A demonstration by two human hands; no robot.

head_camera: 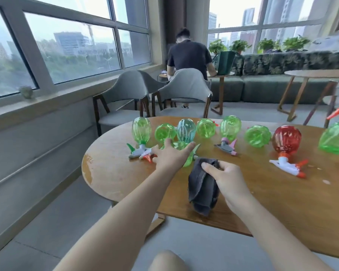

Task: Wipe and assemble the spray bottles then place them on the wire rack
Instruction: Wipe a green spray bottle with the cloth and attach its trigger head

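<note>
— Nearest us, the right hand (226, 178) grips a grey cloth (203, 189) over the table (282, 202).
— And the left hand (171, 156)?
— Fingers spread wide, on the green bottle (186, 153) lying just beyond the cloth.

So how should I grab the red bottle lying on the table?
Probably wrap your hand round the red bottle at its round belly, coming from above. It lies on its side, with its white sprayer toward you, so the belly's top is clear.
</note>
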